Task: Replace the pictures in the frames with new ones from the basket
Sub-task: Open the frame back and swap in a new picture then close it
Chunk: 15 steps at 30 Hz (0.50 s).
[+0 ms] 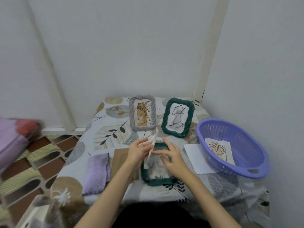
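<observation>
Picture held nearly edge-on, so its face is unreadable; cardboard backing partly covered by the left forearm, and the near green frame's interior is blurred. Left hand pinches the picture upright above the near green frame's far-left corner; right hand loose, fingers spread, fingertips resting on that frame's top edge, gripping nothing. Beyond the hands stand the grey frame and far green frame; purple basket at right holds a leaf drawing and overlaps a white sheet.
</observation>
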Each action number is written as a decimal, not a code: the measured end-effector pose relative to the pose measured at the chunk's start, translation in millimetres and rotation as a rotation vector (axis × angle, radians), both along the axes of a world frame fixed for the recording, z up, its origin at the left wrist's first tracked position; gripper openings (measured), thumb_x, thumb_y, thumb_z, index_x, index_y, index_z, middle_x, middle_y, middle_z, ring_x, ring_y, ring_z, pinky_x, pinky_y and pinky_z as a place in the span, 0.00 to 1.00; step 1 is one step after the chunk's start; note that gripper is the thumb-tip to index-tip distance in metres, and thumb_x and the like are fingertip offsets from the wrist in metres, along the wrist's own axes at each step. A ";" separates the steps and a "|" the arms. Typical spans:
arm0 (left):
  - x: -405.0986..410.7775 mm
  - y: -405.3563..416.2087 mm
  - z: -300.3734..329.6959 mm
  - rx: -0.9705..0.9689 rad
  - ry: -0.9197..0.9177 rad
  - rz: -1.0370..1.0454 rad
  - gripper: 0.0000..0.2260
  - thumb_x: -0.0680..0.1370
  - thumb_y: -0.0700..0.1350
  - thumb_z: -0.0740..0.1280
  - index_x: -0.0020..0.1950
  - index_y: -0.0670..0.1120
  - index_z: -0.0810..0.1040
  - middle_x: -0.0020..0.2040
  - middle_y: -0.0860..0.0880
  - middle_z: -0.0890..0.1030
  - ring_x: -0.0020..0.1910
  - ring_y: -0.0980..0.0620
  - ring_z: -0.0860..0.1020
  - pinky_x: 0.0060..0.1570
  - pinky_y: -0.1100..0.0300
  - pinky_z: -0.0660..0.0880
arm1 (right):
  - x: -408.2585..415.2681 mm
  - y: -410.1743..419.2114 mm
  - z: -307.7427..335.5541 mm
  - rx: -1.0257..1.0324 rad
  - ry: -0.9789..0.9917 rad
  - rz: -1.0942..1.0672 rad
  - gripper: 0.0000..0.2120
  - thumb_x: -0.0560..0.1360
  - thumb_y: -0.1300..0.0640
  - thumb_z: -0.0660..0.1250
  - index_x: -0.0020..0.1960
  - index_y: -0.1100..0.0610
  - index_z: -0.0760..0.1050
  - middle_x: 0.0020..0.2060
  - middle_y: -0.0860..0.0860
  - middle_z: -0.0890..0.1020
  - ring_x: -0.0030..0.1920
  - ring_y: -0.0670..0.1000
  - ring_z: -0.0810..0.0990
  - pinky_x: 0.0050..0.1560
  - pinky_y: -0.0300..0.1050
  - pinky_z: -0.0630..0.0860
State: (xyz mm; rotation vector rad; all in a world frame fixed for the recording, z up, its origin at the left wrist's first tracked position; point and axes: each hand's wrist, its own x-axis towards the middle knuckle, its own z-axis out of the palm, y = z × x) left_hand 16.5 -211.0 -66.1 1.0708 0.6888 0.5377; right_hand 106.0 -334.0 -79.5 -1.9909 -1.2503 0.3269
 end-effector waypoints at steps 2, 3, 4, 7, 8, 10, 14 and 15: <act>-8.7 1.8 -5.1 0.048 0.071 -0.014 0.20 0.72 0.33 0.69 0.63 0.36 0.71 0.45 0.43 0.81 0.41 0.48 0.80 0.41 0.61 0.78 | -6.8 3.9 -4.7 0.000 0.025 0.028 0.22 0.75 0.66 0.59 0.52 0.37 0.76 0.74 0.47 0.57 0.74 0.51 0.52 0.72 0.50 0.49; -12.1 2.2 -6.1 0.051 0.073 -0.020 0.19 0.72 0.33 0.68 0.63 0.37 0.72 0.44 0.43 0.81 0.40 0.48 0.80 0.39 0.62 0.78 | -9.9 5.6 -6.8 0.022 0.062 0.032 0.24 0.75 0.67 0.60 0.50 0.36 0.76 0.74 0.47 0.58 0.73 0.51 0.54 0.72 0.47 0.50; -14.7 3.0 -5.8 0.031 0.050 -0.015 0.19 0.72 0.33 0.68 0.62 0.37 0.72 0.44 0.43 0.81 0.40 0.49 0.79 0.36 0.64 0.78 | -12.2 7.0 -7.2 0.065 0.121 0.021 0.24 0.74 0.67 0.61 0.49 0.36 0.75 0.73 0.48 0.60 0.73 0.50 0.56 0.71 0.46 0.51; -22.1 9.6 -1.1 -0.155 -0.111 0.032 0.18 0.73 0.33 0.66 0.63 0.37 0.71 0.46 0.43 0.80 0.41 0.49 0.78 0.34 0.64 0.79 | -13.2 10.1 -7.4 0.257 0.402 -0.074 0.21 0.73 0.66 0.65 0.55 0.40 0.73 0.67 0.50 0.70 0.69 0.50 0.65 0.72 0.51 0.61; -24.2 11.7 0.6 -0.222 -0.165 0.040 0.17 0.74 0.33 0.65 0.63 0.37 0.71 0.46 0.43 0.80 0.42 0.49 0.78 0.34 0.62 0.80 | -11.5 11.5 -8.6 0.287 0.513 -0.105 0.20 0.73 0.65 0.67 0.58 0.45 0.71 0.65 0.51 0.72 0.67 0.51 0.68 0.70 0.53 0.65; -27.1 14.7 2.2 -0.304 -0.234 0.047 0.16 0.75 0.33 0.64 0.62 0.39 0.71 0.47 0.44 0.80 0.43 0.50 0.78 0.34 0.60 0.81 | -8.3 14.4 -10.1 0.289 0.737 -0.129 0.23 0.73 0.63 0.67 0.65 0.51 0.67 0.64 0.54 0.73 0.64 0.53 0.72 0.64 0.57 0.72; -29.2 17.3 3.0 -0.326 -0.259 0.051 0.14 0.75 0.33 0.64 0.60 0.40 0.72 0.46 0.44 0.80 0.42 0.49 0.79 0.35 0.58 0.81 | -3.2 17.8 -10.0 0.301 1.033 -0.137 0.26 0.72 0.65 0.68 0.67 0.53 0.63 0.59 0.59 0.77 0.56 0.57 0.77 0.47 0.54 0.79; -28.9 17.6 2.0 -0.310 -0.251 0.065 0.13 0.75 0.33 0.64 0.58 0.41 0.73 0.46 0.44 0.81 0.42 0.49 0.79 0.35 0.58 0.81 | -0.7 17.2 -9.5 0.308 1.033 -0.151 0.27 0.72 0.67 0.67 0.66 0.53 0.63 0.56 0.59 0.78 0.53 0.57 0.78 0.45 0.53 0.79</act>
